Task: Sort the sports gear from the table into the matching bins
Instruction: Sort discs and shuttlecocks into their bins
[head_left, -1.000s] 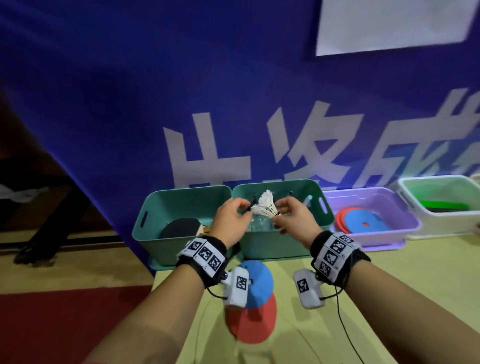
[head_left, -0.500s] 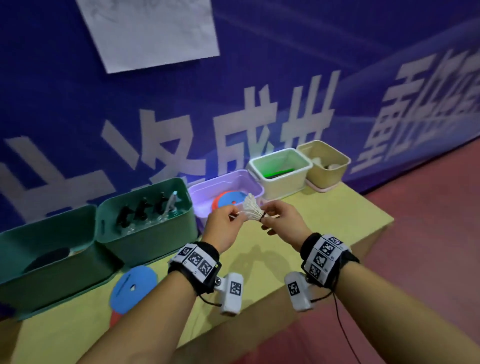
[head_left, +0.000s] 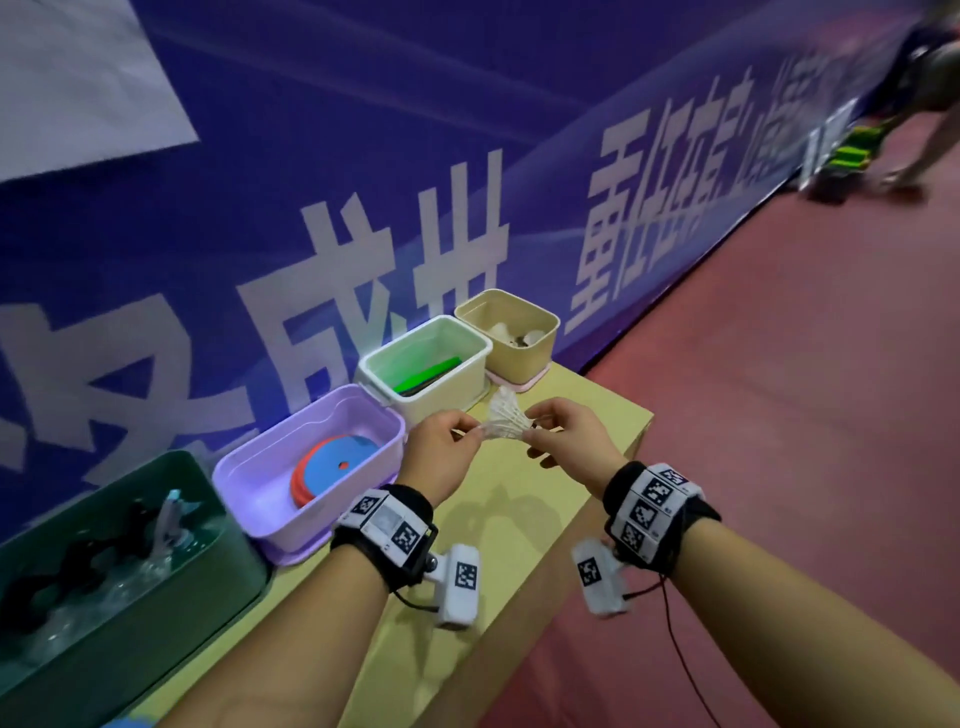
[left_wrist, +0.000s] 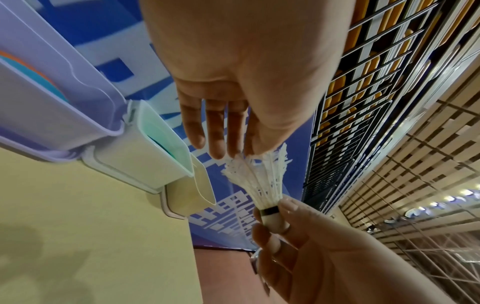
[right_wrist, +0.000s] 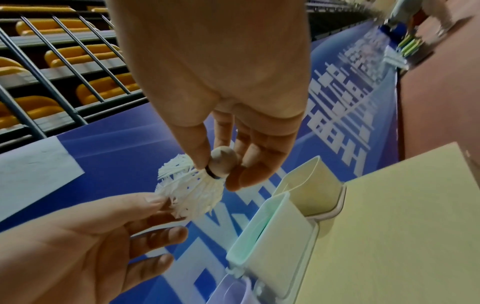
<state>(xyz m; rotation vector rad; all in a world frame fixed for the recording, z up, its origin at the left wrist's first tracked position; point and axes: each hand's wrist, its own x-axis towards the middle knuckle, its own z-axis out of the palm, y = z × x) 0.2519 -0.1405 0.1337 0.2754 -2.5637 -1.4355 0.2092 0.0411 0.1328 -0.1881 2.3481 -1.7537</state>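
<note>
A pale yellow table (head_left: 582, 470) is carrying a row of bins along its far edge, beyond the fingers. The beige bin (head_left: 524, 353) is sitting farthest out past the fingertips, at the table's end. The white bin (head_left: 441, 395) is standing just beside it, right ahead of the fingers, and the lilac bin (head_left: 270, 493) is lying off to the left of the fingers. The dark green bin (head_left: 156, 613) is resting farther left, back toward the wrist.
</note>
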